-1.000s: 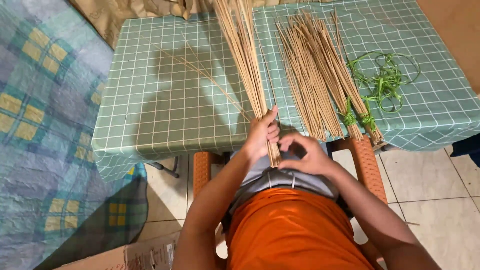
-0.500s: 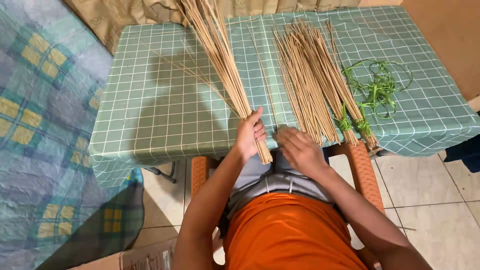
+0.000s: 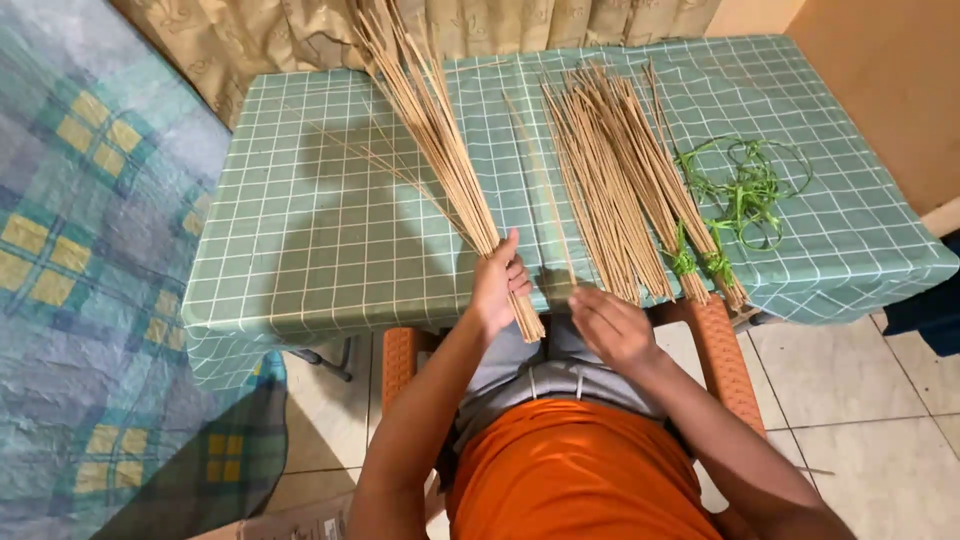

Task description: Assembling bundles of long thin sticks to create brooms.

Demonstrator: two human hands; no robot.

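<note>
1. Fingers of the left hand [image 3: 497, 288] are wrapped tight around the lower end of a loose bundle of thin tan sticks [image 3: 430, 130], whose butt ends jut out just below the fist, over the table's near edge.

2. Right hand [image 3: 612, 325], just beside the left and near the person's lap, has thumb and fingertips pinched together; they appear to close on a single stick [image 3: 545, 190] that runs up across the cloth, though the contact itself is too fine to be sure of.

3. Held bundle slants up and leftward over the green checked tablecloth [image 3: 300, 250], its far end fanning out toward the curtain [image 3: 280, 40].

4. As a judgement of progress: two small bunches [image 3: 690, 215] at the right of the table already carry green ties, and beside them lies a pile of untied sticks [image 3: 590, 170], so part of the bundling looks finished.

5. Bundle in the left fist shows no tie, and a tangle of green strips [image 3: 745, 185] lies well apart from both hands at the table's right, so tying appears still to come.
</note>
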